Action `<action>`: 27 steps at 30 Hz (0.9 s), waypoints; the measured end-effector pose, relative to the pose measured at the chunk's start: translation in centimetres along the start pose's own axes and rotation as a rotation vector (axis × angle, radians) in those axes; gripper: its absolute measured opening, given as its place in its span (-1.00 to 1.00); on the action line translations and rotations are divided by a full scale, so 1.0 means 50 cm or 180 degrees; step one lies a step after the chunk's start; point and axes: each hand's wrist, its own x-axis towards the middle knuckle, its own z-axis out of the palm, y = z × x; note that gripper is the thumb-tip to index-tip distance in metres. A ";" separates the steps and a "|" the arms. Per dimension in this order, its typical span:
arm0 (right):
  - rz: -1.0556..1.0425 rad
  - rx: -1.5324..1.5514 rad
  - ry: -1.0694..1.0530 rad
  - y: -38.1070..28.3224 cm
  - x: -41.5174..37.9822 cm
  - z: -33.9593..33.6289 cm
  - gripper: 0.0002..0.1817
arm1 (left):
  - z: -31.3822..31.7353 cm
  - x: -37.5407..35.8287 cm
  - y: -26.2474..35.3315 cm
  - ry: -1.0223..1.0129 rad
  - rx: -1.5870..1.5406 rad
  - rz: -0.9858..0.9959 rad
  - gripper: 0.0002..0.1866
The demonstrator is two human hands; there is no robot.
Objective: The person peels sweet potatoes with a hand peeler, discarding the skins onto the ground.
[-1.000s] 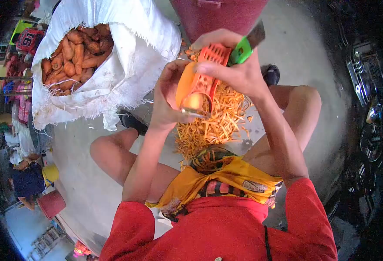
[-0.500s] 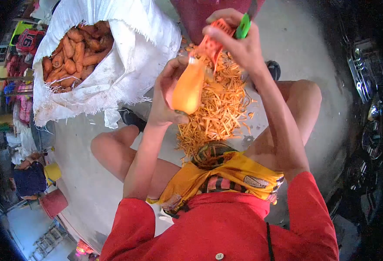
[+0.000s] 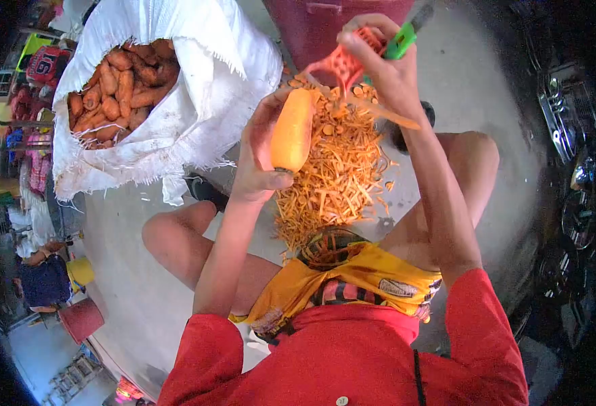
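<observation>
While gripped upright in the closed left hand point(image 3: 257, 159), the carrot point(image 3: 292, 130) shows smooth, bright-orange peeled flesh. Right hand point(image 3: 386, 71), at two o'clock, is clenched on an orange peeler point(image 3: 344, 66).

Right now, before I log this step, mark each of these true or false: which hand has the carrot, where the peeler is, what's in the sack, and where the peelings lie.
1. The left hand holds a peeled carrot. True.
2. The right hand is empty. False: it grips an orange peeler with a green handle.
3. The peeler sits at the carrot's lower end. False: it is past the carrot's far tip, with a peel strip trailing from it.
4. The white sack holds unpeeled carrots. True.
5. The peelings lie in a bucket. False: they are heaped on the floor between the knees.
</observation>
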 end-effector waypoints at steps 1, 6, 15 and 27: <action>-0.0007 0.0011 -0.0023 -0.014 -0.008 0.017 -0.75 | -0.004 0.001 0.000 0.0014 0.0008 0.0021 0.30; -0.0529 -0.0708 -0.0470 -0.006 -0.028 0.025 -0.69 | -0.028 -0.004 -0.011 -0.0500 0.0443 0.0129 0.36; -0.0568 -0.0767 -0.0727 -0.045 -0.054 0.049 -0.68 | -0.017 0.007 -0.011 -0.0109 0.0387 0.0120 0.33; -0.0659 -0.0217 -0.0426 -0.037 -0.045 0.063 -0.62 | -0.014 0.005 -0.012 -0.0025 0.0410 0.0258 0.30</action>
